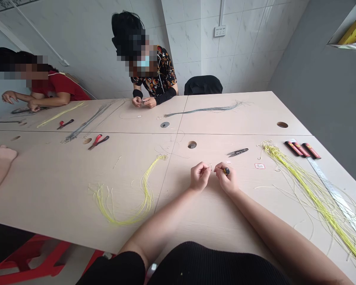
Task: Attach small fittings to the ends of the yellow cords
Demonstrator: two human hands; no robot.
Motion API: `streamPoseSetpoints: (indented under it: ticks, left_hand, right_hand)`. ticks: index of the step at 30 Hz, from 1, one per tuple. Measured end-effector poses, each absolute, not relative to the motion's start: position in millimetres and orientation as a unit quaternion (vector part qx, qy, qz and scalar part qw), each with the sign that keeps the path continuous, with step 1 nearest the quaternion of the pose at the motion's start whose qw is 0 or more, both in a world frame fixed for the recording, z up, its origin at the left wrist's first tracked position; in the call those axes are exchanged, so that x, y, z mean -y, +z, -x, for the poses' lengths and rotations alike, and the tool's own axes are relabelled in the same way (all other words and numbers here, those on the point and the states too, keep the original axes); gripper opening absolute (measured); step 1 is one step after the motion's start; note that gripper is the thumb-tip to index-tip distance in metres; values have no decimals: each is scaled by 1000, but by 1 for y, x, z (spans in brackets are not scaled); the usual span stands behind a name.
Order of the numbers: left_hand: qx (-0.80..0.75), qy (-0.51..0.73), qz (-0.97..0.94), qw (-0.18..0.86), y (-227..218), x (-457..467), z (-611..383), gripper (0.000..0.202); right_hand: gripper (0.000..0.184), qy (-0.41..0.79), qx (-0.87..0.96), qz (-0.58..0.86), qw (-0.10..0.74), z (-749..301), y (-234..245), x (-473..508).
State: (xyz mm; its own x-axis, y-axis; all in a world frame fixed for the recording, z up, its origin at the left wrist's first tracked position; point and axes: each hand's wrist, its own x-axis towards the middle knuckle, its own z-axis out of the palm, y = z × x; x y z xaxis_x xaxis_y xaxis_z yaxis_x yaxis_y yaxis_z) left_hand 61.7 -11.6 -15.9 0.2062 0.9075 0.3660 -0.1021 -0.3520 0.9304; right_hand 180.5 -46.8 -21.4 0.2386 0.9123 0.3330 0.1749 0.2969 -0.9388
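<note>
My left hand is closed in a pinch over the table, with a small thin curved hook at its fingertips. Close beside it, the fingers of my right hand are curled around a small black-and-yellow tool, most of which is hidden in the palm. The two sets of fingertips nearly meet. Beyond the right hand lies a pair of thread snips. On the right stretches a thick bundle of yellow line with small hooks at its far end. A thinner yellow line bundle curves to the left.
Black-and-red packs sit by a metal ruler. A small printed label is nearby. Red-handled pliers and grey line bundles lie left. Round holes pierce the table. Co-workers sit opposite; another person's arm rests left.
</note>
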Motion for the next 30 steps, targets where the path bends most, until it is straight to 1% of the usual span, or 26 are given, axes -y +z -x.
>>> streamPoseSetpoints:
  ticks: [4, 6, 10, 13, 16, 22, 30]
  left_hand:
    - [-319, 543, -617, 471, -16, 12, -62, 37]
    - [-315, 544, -618, 472, -15, 12, -62, 37]
    - [-321, 541, -618, 472, -15, 12, -62, 36]
    - [-331, 535, -621, 468, -17, 11, -61, 34]
    - [-335, 534, -620, 467, -20, 11, -60, 34]
    - [-337, 529, -619, 473, -22, 11, -60, 33]
    - [-343, 531, -611, 476, -20, 11, -60, 36]
  right_hand:
    - [18, 316, 536, 507, 597, -180, -20, 47]
    - [26, 312, 533, 514, 595, -180, -19, 47]
    - [49, 288, 528, 537, 591, -178, -20, 46]
    - [59, 272, 518, 566, 580, -177, -19, 45]
    - [60, 264, 518, 587, 563, -177, -17, 46]
    - [56, 248, 537, 600, 539, -176, -14, 46]
    - [53, 245, 534, 595, 549, -176, -17, 45]
